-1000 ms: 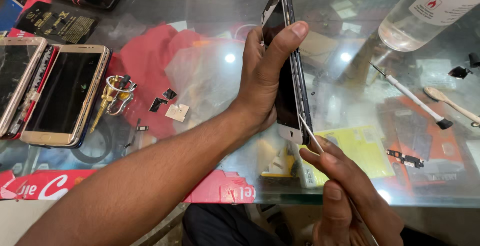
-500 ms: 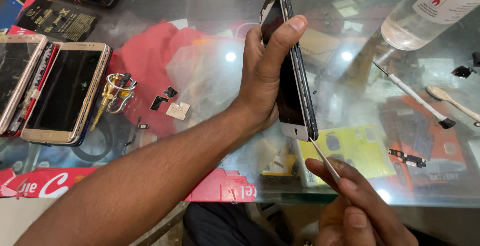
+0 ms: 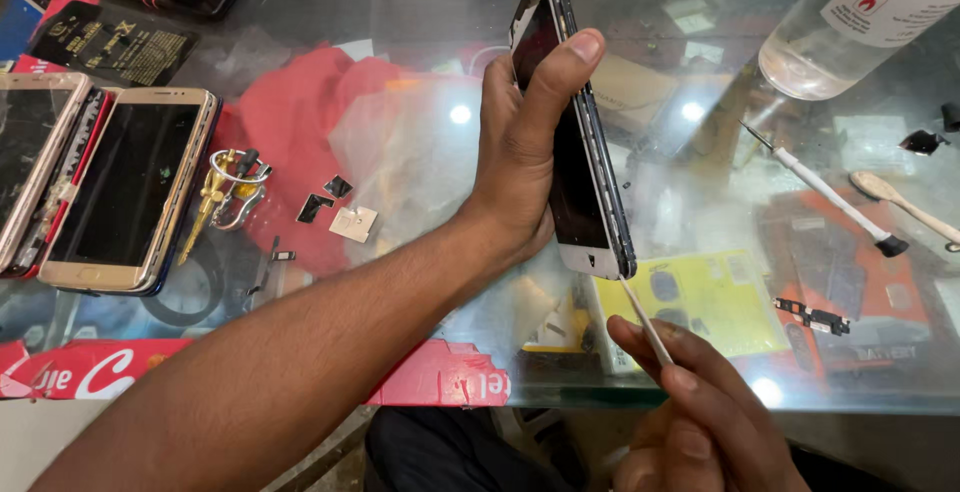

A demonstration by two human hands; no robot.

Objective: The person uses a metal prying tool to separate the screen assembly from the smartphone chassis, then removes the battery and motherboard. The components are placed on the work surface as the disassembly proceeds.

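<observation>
A: While the left hand stands the smartphone on edge above the tabletop, how are its fingers set?

B: Clenched around the body, thumb pressed along the upper edge, palm behind the back. The phone is upright, lifted off the glass, its dark screen facing right, and the frame looks already parted from the display along the side.

A: And the right hand?

B: Its fingers pinch a thin white pry tool, whose tip touches the phone's lower corner at the seam.

A: What could go wrong, in your view?

B: I'd judge that if the tip goes in too steeply, or is levered hard, the glass could crack or a flex cable inside could tear. The grip is one-handed and high, so a sudden slip of the tool could twist the phone loose, and it would drop onto the glass.

A: What lies around?

B: Left, two gold smartphones lie flat side by side, near a gold key ring and small black parts on a red cloth. Right, a clear bottle, a white-handled screwdriver, and a yellow card under the glass.
</observation>
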